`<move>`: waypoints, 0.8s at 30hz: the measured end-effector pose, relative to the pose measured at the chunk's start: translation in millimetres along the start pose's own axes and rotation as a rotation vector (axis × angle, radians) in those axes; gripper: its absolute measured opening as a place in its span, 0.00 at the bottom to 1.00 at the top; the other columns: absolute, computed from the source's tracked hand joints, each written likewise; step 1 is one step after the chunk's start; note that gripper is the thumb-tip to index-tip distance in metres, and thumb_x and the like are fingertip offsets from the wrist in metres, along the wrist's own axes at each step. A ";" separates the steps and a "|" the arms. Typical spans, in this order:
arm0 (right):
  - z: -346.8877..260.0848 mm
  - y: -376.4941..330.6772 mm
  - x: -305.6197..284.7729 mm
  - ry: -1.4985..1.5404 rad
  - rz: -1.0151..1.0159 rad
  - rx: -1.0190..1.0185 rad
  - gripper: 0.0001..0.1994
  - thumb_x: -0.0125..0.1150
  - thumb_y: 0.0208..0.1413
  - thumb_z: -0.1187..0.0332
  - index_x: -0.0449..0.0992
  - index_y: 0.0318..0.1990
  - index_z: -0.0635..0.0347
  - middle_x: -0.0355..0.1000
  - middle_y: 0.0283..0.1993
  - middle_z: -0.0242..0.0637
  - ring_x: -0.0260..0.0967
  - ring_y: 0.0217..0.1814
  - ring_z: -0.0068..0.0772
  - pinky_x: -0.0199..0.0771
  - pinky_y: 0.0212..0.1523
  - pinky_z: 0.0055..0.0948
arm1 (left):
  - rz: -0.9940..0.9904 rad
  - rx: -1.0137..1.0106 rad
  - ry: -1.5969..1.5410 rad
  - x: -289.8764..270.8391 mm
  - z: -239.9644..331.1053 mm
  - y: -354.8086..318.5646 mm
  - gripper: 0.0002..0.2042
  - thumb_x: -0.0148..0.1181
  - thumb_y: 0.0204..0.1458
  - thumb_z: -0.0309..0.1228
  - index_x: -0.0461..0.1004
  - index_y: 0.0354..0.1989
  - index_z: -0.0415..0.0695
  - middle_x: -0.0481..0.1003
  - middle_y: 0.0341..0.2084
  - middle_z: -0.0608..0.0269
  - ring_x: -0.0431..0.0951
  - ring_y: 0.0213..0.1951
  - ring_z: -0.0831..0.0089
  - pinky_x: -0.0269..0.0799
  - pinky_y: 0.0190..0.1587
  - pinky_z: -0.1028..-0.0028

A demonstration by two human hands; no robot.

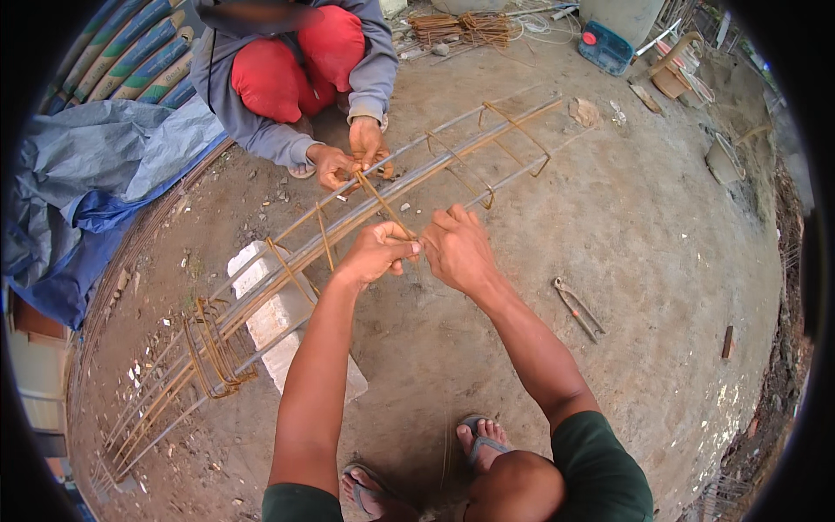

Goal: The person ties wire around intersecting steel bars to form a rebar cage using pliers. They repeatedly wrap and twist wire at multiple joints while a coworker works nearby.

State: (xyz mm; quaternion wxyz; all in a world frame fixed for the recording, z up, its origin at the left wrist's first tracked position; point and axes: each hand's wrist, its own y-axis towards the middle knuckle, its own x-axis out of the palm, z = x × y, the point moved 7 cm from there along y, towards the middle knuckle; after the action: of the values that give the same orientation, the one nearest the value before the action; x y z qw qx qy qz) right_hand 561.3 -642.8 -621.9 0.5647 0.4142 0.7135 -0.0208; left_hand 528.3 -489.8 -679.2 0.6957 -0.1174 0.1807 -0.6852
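Rebar cage (417,181) over block (283,315); left grip (379,250) pinching stirrup (384,204), right grip (459,250) unclear; pliers (565,294), co-worker (257,130) nearby

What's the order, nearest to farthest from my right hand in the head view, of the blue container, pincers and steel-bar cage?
1. Steel-bar cage, just beyond your right hand.
2. Pincers, lying lower right.
3. Blue container, far upper right.

- dark green, short left sleeve (300,503) and right sleeve (602,465)
- bare left hand (380,252) and right hand (458,250)
- greyish thong-strapped left sandal (369,474) and right sandal (476,446)
- a rounded knee (522,487), seemingly bare, partly cut off
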 end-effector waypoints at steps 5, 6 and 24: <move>-16.3 -31.7 14.8 0.048 0.198 0.143 0.04 0.70 0.51 0.72 0.80 0.33 0.59 0.69 0.35 0.38 0.66 0.43 0.44 0.66 0.45 0.43 | 0.030 -0.058 -0.045 -1.1 -2.9 -3.6 0.12 0.70 0.61 0.38 0.78 0.39 0.42 0.82 0.30 0.63 0.74 0.24 0.83 0.75 0.29 0.76; -17.1 -29.9 14.8 0.051 0.208 0.143 0.05 0.70 0.51 0.72 0.80 0.34 0.59 0.69 0.34 0.39 0.66 0.43 0.44 0.66 0.45 0.43 | 0.039 -0.052 -0.024 -0.3 -1.2 -2.6 0.11 0.69 0.60 0.37 0.78 0.38 0.42 0.82 0.29 0.63 0.73 0.24 0.83 0.74 0.28 0.77; 71.4 -78.2 48.0 0.475 0.111 0.756 0.16 0.64 0.69 0.58 0.79 0.32 0.60 0.68 0.22 0.33 0.65 0.23 0.27 0.65 0.26 0.37 | 0.126 -0.047 0.045 1.4 -3.6 7.8 0.12 0.69 0.59 0.38 0.80 0.34 0.40 0.81 0.28 0.63 0.72 0.20 0.81 0.69 0.24 0.76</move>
State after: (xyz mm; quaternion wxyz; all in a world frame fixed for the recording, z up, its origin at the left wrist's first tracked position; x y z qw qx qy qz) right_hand 568.6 -702.3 -721.5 0.1946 0.6223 0.7424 -0.1542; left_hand 533.9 -490.6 -685.8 0.7301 -0.1067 0.2196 -0.6382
